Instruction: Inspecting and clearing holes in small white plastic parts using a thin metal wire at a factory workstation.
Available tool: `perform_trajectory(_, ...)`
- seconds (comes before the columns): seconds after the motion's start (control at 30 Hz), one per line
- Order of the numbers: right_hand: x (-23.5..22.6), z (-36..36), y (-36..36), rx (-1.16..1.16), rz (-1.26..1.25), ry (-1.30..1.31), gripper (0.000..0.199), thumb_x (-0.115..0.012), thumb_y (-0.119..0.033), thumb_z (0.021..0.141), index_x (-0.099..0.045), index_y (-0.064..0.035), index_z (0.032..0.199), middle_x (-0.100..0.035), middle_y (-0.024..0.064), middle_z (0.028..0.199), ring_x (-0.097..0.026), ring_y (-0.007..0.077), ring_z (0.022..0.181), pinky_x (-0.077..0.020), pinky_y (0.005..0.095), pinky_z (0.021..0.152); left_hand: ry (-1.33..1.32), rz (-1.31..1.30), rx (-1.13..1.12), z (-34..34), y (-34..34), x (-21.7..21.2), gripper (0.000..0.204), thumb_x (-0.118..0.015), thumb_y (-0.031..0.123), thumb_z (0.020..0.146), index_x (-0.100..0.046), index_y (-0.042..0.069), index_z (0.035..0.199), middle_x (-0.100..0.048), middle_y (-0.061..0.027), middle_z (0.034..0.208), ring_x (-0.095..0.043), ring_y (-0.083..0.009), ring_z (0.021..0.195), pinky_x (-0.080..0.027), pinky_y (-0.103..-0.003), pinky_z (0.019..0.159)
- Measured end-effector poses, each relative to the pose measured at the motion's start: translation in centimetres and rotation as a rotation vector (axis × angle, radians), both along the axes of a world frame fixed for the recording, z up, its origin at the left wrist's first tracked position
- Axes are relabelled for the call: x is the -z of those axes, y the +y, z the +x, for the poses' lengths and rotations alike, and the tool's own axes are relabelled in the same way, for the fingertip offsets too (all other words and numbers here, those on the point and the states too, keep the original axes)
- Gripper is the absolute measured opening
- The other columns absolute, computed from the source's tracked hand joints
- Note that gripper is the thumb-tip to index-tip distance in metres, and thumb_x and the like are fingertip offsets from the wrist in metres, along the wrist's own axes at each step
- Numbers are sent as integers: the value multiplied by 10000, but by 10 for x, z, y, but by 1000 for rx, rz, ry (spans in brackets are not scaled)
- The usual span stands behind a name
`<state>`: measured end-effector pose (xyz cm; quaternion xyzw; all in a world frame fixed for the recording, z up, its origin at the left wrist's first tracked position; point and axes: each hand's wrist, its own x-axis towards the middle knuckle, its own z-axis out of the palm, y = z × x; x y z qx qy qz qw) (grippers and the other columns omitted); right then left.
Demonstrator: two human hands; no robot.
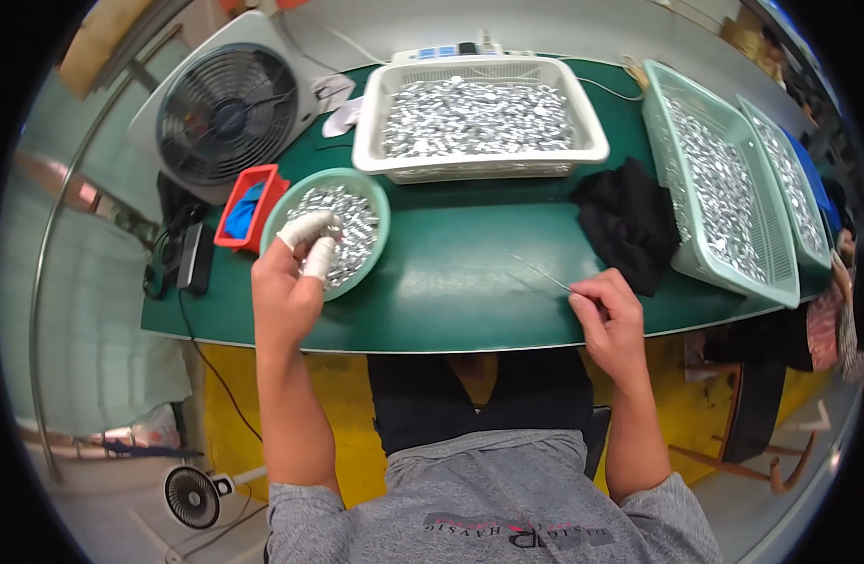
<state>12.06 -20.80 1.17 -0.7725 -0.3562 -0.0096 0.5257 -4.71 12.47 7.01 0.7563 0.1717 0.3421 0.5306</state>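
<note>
My left hand (295, 273), with white coverings on its thumb and fingers, reaches over a round light green bowl (382, 235) on the left side of the table. Its fingertips curl toward the thumb among small shiny silver metal pieces (358, 221) heaped in the bowl. Whatever sits between those fingertips is too small to make out. On the right, above the table's near edge, my right hand (612, 315) is closed in a pinch around a thin metal rod (543, 273). The rod's free end points up and left, over the bare green tabletop (451, 254).
A white basket (482, 169) of silver pieces stands at the back. Two pale green baskets (700, 235) of them line the right, beside a crumpled black cloth (627, 226). Left of the bowl are a red bin (253, 179) holding something blue, a box fan (230, 113) and a black adapter (197, 261).
</note>
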Motion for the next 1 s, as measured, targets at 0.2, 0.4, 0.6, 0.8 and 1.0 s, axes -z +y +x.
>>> perform_trajectory(0.2,-2,-12,-1,24,162,205,70,-682,35,914,-711,17,975,-572,30,907,-505,69,729,-394,206,622,-217,-703,510,45,-79,45,286,-573,24,1019,-632,16,1299,-679,-134,1171,-674,-238,1017,-569,-364,876)
perform_trajectory(0.4,-15,-39,-6,-76,313,437,82,-685,54,913,-718,38,987,-583,30,913,-524,66,749,-399,204,634,-211,-1165,628,62,-102,82,265,-602,103,1028,-632,50,1286,-666,-82,1076,-610,-169,893,-515,-319,759)
perform_trajectory(0.6,-19,-44,-1,-121,269,464,87,-689,51,915,-723,33,993,-595,30,905,-525,56,733,-394,196,617,-249,-1155,615,58,-106,83,250,-611,136,1028,-641,49,1261,-656,-67,1058,-590,-157,873,-487,-312,743)
perform_trajectory(0.8,-20,-44,2,-102,255,451,71,-701,35,913,-729,18,976,-597,16,884,-511,30,690,-373,190,574,-231,-1138,621,57,-107,81,254,-600,160,1038,-640,43,1260,-645,-62,1062,-579,-155,893,-484,-311,760)
perform_trajectory(1.0,-20,-43,2,-98,241,448,63,-700,30,914,-728,15,968,-593,10,869,-506,29,684,-371,190,575,-217,-1138,648,55,-106,80,255,-595,164,1041,-639,37,1258,-635,-63,1065,-563,-155,889,-475,-314,766)
